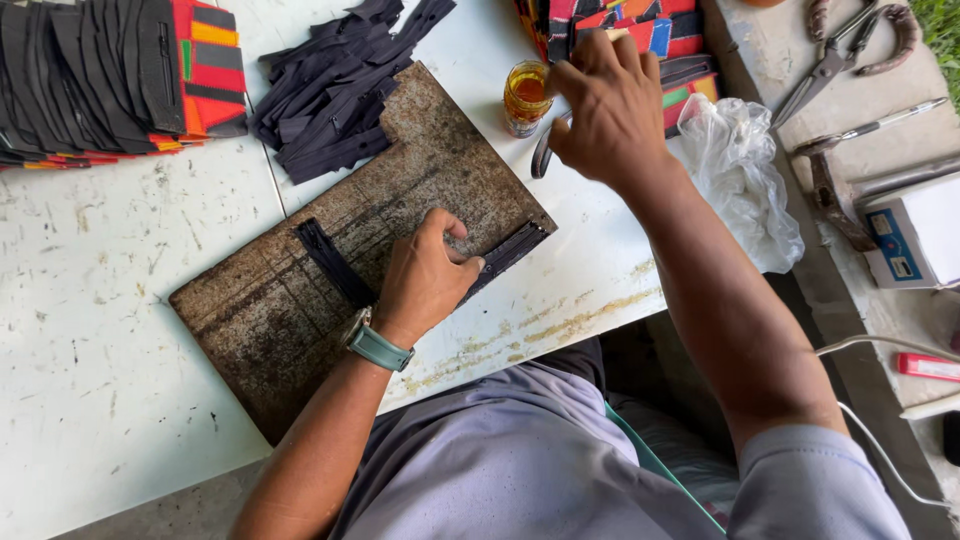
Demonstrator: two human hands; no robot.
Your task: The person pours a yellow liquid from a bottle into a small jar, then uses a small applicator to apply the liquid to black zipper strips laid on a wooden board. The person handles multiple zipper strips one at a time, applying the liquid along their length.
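Observation:
My left hand (425, 275) presses down on a black zipper strip (510, 250) that lies on a stained brown board (270, 310); a second black zipper strip (330, 262) lies just left of the hand. My right hand (605, 105) is raised beside a small glass jar of amber glue (526, 95), fingers pinched on a thin stick or brush I can barely see. A dark strap (541, 155) hangs below that hand.
A pile of black zipper pieces (335, 85) lies behind the board. Stacked colourful striped pouches sit at top left (205, 65) and top right (660, 30). To the right are a clear plastic bag (740, 170), scissors (830, 60), a pen (880, 125) and a small box (915, 235).

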